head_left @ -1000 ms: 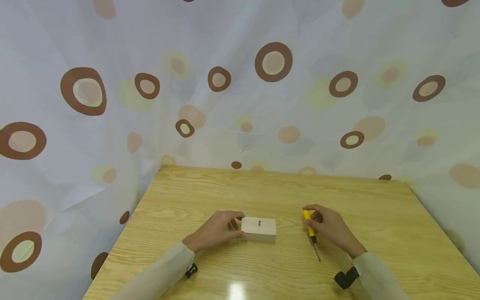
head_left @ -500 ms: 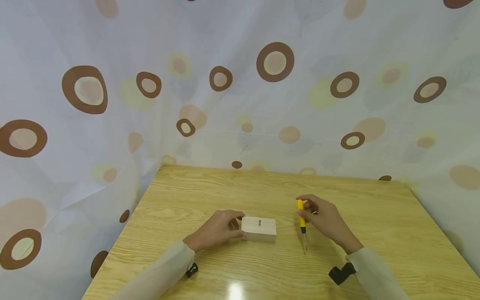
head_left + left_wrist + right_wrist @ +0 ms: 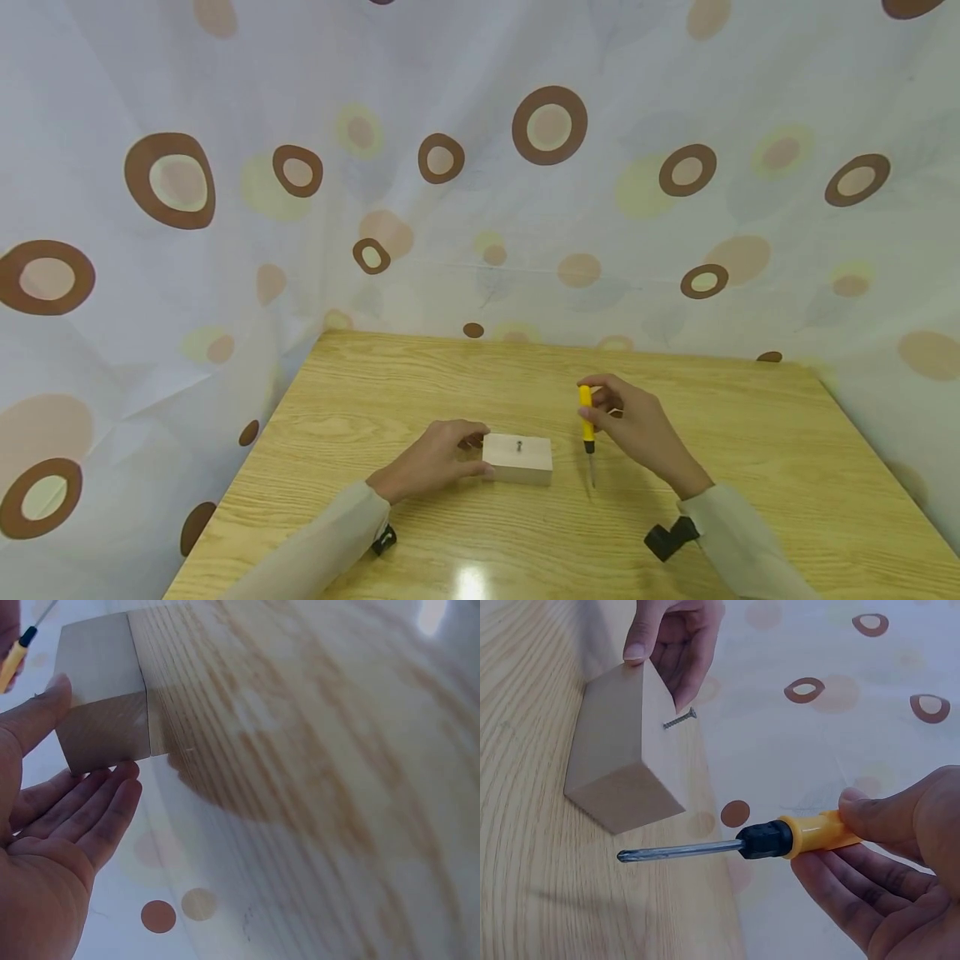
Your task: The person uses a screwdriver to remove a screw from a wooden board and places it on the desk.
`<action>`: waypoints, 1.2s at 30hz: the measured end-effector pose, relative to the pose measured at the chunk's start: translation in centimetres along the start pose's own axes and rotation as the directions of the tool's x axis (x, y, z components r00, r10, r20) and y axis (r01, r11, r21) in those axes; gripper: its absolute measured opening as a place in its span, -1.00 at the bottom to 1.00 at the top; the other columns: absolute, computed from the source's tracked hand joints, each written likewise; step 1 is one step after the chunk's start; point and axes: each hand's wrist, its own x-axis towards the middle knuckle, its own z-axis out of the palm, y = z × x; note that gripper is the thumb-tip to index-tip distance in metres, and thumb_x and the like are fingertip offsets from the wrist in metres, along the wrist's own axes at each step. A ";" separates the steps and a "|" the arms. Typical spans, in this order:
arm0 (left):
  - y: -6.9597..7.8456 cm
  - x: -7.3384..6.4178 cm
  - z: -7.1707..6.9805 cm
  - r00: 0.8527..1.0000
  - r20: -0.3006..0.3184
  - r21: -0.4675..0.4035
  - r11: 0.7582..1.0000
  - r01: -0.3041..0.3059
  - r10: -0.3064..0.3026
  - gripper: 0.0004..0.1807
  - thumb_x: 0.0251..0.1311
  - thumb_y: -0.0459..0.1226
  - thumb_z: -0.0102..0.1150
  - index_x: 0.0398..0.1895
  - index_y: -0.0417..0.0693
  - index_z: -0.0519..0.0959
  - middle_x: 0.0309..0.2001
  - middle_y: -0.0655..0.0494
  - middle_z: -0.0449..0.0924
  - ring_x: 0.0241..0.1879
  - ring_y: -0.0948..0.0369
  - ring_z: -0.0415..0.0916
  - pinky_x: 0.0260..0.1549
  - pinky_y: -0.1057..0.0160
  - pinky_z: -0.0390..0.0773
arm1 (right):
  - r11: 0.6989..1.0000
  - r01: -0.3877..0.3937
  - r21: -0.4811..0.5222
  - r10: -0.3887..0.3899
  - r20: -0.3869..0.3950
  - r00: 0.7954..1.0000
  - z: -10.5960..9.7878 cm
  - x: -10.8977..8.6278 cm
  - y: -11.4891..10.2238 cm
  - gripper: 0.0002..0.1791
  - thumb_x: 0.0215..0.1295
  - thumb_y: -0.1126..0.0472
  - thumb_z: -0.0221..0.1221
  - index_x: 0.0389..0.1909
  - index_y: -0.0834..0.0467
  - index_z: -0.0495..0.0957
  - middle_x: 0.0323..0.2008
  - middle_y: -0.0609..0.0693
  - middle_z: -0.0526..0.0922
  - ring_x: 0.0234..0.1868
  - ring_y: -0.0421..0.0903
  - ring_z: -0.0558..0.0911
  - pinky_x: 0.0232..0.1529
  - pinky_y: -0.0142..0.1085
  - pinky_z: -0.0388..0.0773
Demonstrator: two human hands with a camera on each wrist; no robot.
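Note:
A pale wooden block (image 3: pixel 517 472) lies flat on the table, and a screw (image 3: pixel 679 718) stands partly sunk in its top face. My left hand (image 3: pixel 435 461) grips the block's left end, thumb on the near side and fingers on the far side. To the right of the block my right hand (image 3: pixel 637 425) holds a screwdriver (image 3: pixel 587 417) by its yellow handle, between thumb and fingers. Its metal shaft (image 3: pixel 682 851) points down, the tip above the table and apart from the block. In the left wrist view the screwdriver shows only partly, at the upper left corner.
The wood-grain table (image 3: pixel 420 375) runs back to a white patterned cloth (image 3: pixel 480 208) that hangs behind and along both sides. A dark wrist camera (image 3: pixel 670 537) sits under the right sleeve, and another (image 3: pixel 384 540) under the left.
My right hand has moved left and away from me, bringing the screwdriver nearer the block. The screwdriver has swung closer to upright. The left hand and block stay put.

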 end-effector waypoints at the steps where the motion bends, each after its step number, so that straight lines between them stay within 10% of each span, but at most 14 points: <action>1: 0.0 0.0 0.0 1.000 0.001 -0.001 1.000 0.003 -0.003 -0.32 0.27 0.06 0.38 0.34 -0.12 0.52 0.13 0.15 0.65 0.07 0.26 0.60 0.08 0.26 0.60 | 1.000 0.003 0.005 -0.003 -0.002 1.000 0.0 0.0 -0.1 -0.59 0.42 0.16 0.33 0.23 0.12 0.55 -0.21 -0.04 0.70 -0.33 -0.14 0.70 -0.35 -0.32 0.65; 36: -0.1 0.0 0.1 1.000 -0.001 -0.062 0.998 0.016 -0.017 -0.25 0.24 0.06 0.39 0.37 -0.17 0.47 0.16 0.14 0.62 0.12 0.23 0.58 0.11 0.29 0.58 | 0.980 0.162 0.116 -0.140 -0.173 0.975 2.3 2.2 -3.3 -0.59 0.38 0.24 0.34 0.21 0.10 0.53 -0.18 0.01 0.69 -0.22 -0.10 0.71 -0.23 -0.35 0.70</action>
